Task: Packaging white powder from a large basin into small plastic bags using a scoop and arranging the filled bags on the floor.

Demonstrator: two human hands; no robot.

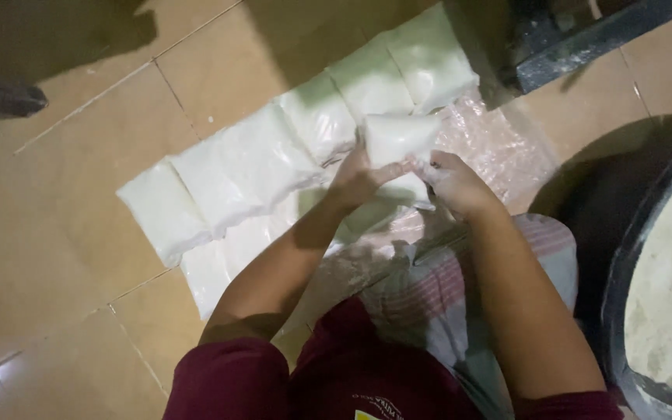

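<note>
Both my hands hold a small clear plastic bag (400,136) filled with white dough-like stuff, raised a little above the floor. My left hand (358,180) grips the bag's lower edge from the left, and my right hand (454,183) pinches its bottom right end. Beyond and left of my hands, several filled white bags (258,167) lie side by side in a diagonal row on the tiled floor (64,233). A second row of bags (219,268) lies nearer me, partly hidden by my left forearm.
A large dark basin (624,264) holding pale dough (670,295) sits at the right edge. A crinkled clear plastic sheet (499,148) lies under the bags. A striped cloth (437,288) covers my lap. A dark metal frame (585,39) stands at top right.
</note>
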